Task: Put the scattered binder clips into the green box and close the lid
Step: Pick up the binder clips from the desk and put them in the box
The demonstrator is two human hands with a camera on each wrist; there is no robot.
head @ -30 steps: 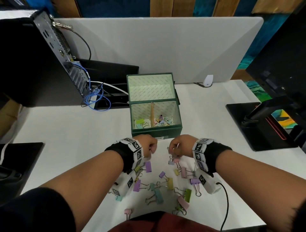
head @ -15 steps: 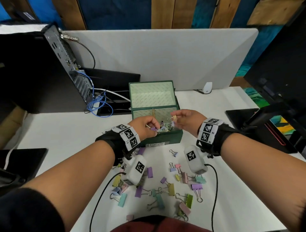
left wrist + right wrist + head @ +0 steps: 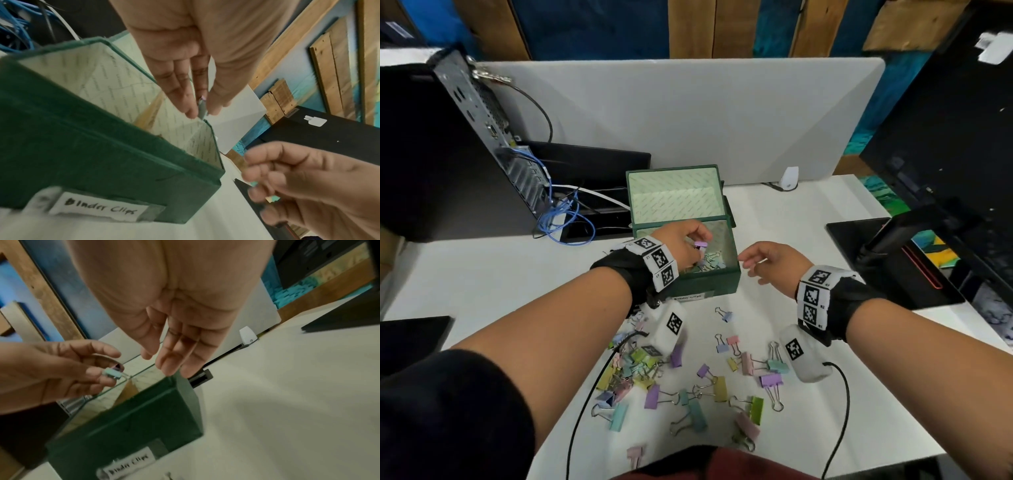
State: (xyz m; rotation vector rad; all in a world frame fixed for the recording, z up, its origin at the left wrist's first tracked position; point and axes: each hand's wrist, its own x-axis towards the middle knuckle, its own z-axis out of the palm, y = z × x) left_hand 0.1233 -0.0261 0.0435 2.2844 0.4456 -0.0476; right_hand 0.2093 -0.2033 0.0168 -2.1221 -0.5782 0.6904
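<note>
The green box [image 3: 709, 284] stands open at mid-table, its lid [image 3: 674, 195] tipped back, with several pastel clips [image 3: 710, 265] lying inside. My left hand [image 3: 698, 240] hovers over the box [image 3: 82, 146] and pinches a small purple-and-teal binder clip [image 3: 701, 244] between thumb and fingers. The clip [image 3: 113, 373] also shows in the right wrist view. My right hand [image 3: 751, 265] hangs just right of the box [image 3: 133, 418], its fingers [image 3: 170, 360] relaxed and holding nothing. Several scattered binder clips [image 3: 688, 387] lie on the white table near me.
A computer tower [image 3: 448, 154] with blue cables [image 3: 565, 219] stands at the left. A grey partition [image 3: 688, 113] runs behind the box. A monitor stand base [image 3: 893, 260] sits at the right, and a small white device [image 3: 789, 178] is at the back.
Both hands rose from the clip pile to the box. The right hand let go of its clips and drew off to the box's right; the left hand moved further over the box.
</note>
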